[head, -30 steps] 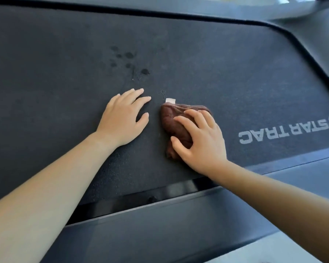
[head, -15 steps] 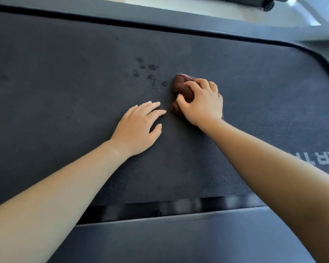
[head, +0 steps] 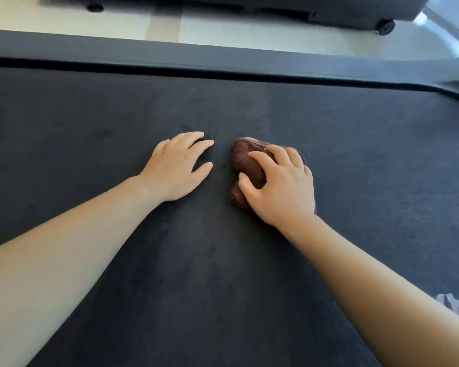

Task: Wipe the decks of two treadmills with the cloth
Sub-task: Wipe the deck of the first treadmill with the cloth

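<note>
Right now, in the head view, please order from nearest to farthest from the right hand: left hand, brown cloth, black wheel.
1. brown cloth, held under the right hand.
2. left hand, to its left, flat on the deck.
3. black wheel, far upper right, past the deck.

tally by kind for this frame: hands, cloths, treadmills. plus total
Hands: 2, left hand flat, right hand gripping
Cloths: 1, brown cloth under the right hand
Treadmills: 2, near treadmill deck under both hands; far treadmill, only its base shows at the top edge
Total: 5
</note>
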Demonstrator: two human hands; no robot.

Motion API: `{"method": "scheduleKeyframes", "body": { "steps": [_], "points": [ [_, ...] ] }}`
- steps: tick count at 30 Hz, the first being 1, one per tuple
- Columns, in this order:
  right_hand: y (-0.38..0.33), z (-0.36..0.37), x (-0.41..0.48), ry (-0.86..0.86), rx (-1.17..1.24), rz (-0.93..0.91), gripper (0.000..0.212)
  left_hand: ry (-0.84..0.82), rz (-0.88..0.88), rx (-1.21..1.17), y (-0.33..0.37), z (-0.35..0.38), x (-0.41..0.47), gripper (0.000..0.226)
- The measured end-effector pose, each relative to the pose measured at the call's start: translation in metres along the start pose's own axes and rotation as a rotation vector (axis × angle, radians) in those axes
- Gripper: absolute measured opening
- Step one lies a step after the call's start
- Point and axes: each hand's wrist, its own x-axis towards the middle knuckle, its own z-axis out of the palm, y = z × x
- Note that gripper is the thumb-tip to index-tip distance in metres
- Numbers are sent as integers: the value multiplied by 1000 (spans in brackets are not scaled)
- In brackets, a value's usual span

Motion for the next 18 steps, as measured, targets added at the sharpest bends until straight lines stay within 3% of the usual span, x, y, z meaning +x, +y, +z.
{"method": "scheduleKeyframes", "body": {
  "steps": [5, 8, 18],
  "points": [
    [5, 19, 65, 20, -9, 40, 49, -11, -25, -16, -15, 7, 47, 53],
    [10, 27, 104, 13, -19, 48, 50, 55, -26, -42, -18, 11, 50, 53],
    [12, 51, 211, -24, 4, 44, 50, 27, -46, -36, -18, 9, 51, 56]
  ]
}}
